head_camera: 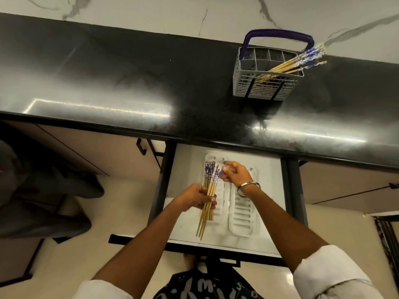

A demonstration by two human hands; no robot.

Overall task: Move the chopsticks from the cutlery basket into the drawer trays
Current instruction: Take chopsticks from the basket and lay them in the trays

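A grey cutlery basket (267, 83) with a purple handle stands on the black counter at the right; several chopsticks (302, 61) with blue-and-white tops lean out of its right side. Below, an open drawer (269, 212) holds two white slotted trays, a left tray (220, 203) and a right tray (241, 216). My left hand (197, 197) grips a bundle of several chopsticks (208, 197) by the middle, over the left tray. My right hand (235, 174) pinches the patterned tops of that bundle with its fingertips.
The black counter (129, 87) runs across the view with a marble wall behind. Closed cabinet doors flank the drawer, with a black handle (141, 146) at the left. A dark shape (32, 190) sits on the floor at the left.
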